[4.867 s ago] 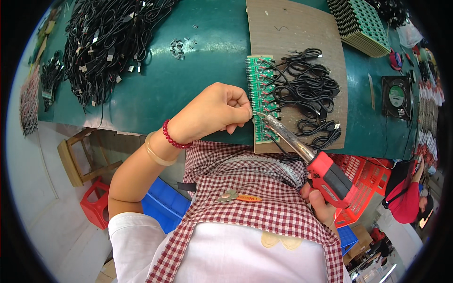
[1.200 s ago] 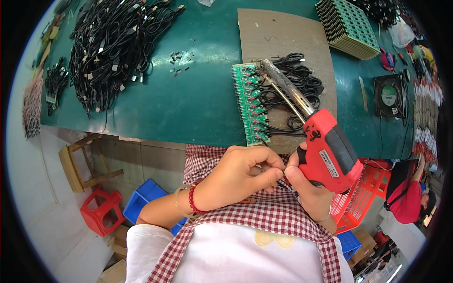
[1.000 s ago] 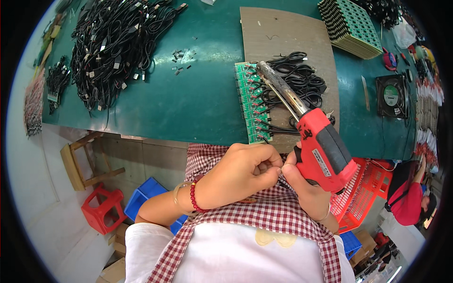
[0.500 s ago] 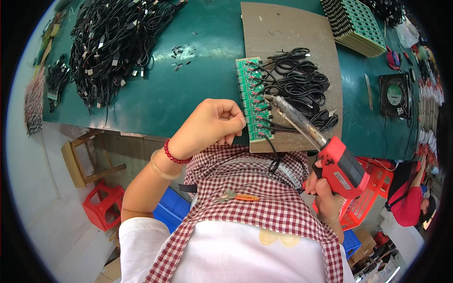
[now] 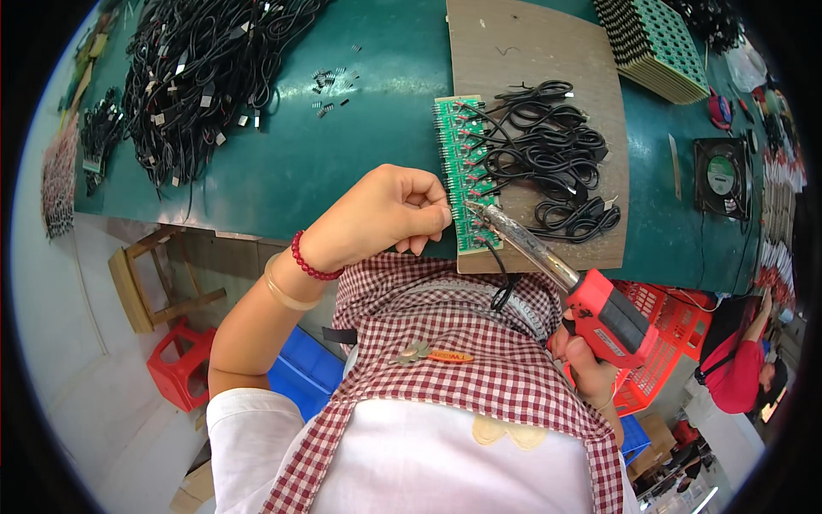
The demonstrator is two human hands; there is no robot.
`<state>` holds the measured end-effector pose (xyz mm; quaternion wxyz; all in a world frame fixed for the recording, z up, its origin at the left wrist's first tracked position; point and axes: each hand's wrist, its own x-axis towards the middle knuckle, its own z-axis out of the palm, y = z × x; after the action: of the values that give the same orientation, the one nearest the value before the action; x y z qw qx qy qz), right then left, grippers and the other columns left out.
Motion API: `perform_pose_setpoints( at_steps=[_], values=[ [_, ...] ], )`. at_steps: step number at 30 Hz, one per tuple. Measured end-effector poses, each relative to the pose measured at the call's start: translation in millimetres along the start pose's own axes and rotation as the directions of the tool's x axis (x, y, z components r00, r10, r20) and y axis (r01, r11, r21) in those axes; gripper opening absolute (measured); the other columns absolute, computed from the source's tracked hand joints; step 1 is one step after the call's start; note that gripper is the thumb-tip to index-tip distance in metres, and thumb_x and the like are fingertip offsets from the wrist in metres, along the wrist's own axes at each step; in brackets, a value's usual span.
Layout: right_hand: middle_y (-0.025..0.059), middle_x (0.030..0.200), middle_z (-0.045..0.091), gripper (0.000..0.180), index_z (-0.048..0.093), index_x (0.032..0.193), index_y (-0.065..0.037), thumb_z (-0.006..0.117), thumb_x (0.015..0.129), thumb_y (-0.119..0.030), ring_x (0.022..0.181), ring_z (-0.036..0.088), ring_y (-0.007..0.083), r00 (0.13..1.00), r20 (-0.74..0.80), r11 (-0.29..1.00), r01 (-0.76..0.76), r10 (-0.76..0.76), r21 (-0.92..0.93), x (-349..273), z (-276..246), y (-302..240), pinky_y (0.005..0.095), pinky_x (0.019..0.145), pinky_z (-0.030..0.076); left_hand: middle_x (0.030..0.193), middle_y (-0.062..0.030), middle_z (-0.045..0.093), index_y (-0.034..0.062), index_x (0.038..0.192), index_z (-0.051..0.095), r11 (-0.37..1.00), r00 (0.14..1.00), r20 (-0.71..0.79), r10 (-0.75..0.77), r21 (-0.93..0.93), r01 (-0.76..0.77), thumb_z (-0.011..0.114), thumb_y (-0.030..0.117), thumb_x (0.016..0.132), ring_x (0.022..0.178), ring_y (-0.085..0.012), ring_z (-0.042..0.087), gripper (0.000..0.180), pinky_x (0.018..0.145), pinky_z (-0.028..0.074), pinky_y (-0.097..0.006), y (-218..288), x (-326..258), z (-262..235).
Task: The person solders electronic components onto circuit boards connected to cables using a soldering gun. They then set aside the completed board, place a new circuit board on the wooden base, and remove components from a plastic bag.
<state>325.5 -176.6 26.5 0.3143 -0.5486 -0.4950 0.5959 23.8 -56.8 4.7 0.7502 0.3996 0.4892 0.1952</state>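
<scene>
Looking down from the head camera, a green circuit strip [image 5: 460,171] is seen lying upright along the left edge of a brown board [image 5: 548,77] on the green table [image 5: 342,154], its lower end close to the table's near edge. The left hand [image 5: 385,214] is curled into a loose fist, its fingertips pinched narrowly against the strip's left edge near the lower end; what is pinched between them cannot be made out. A red soldering gun [image 5: 599,313] is gripped by the right hand [image 5: 582,368], fingers wrapped tight around the handle below the table edge, and its metal tip [image 5: 473,207] is laid against the strip just beside the left fingertips. Black coiled cables [image 5: 548,163] are spread on the board right of the strip, wired to it. Open green surface is left between the strip and a large heap of black cables [image 5: 205,77] at the far left. A stack of green boards [image 5: 655,43] and a small fan [image 5: 722,176] are set well apart at the right.
</scene>
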Motion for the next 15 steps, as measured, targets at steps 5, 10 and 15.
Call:
perform_pose_setpoints(
  at_steps=[5,10,15],
  values=[
    [0.0061,0.067,0.051,0.028,0.05,0.102,0.001,0.059,0.085,-0.02,0.061,0.046,0.0131,0.998,0.002,0.997,-0.059,0.059,-0.057,3,4,-8,0.0268,0.056,0.037,0.064,-0.0005,0.057,0.0008,0.074,0.058,1.0,1.0,-0.003,-0.008,0.018,0.008,0.059,0.01,0.082,0.052,-0.0036,0.051,0.012,0.045,0.038,-0.018,0,0,0],
    [0.0056,0.068,0.052,0.02,0.053,0.081,0.0,0.057,0.083,-0.019,0.063,0.047,0.0131,0.989,-0.024,0.988,-0.146,0.145,-0.052,5,7,-13,0.0269,0.057,0.037,0.066,-0.0014,0.059,0.0016,0.076,0.058,1.0,1.0,0.006,-0.009,0.002,0.009,0.059,0.009,0.081,0.052,-0.004,0.052,0.009,0.044,0.038,-0.017,-1,3,-1],
    [0.0086,0.076,0.061,0.016,0.062,0.086,0.001,0.066,0.073,-0.007,0.068,0.059,0.019,0.999,0.035,0.974,0.04,-0.033,-0.221,6,-5,-2,0.0301,0.061,0.046,0.065,-0.001,0.059,0.0015,0.076,0.058,1.0,1.0,-0.007,-0.022,0.008,0.022,0.059,0.008,0.081,0.052,-0.0039,0.052,0.008,0.044,0.038,-0.017,0,2,0]
  ],
)
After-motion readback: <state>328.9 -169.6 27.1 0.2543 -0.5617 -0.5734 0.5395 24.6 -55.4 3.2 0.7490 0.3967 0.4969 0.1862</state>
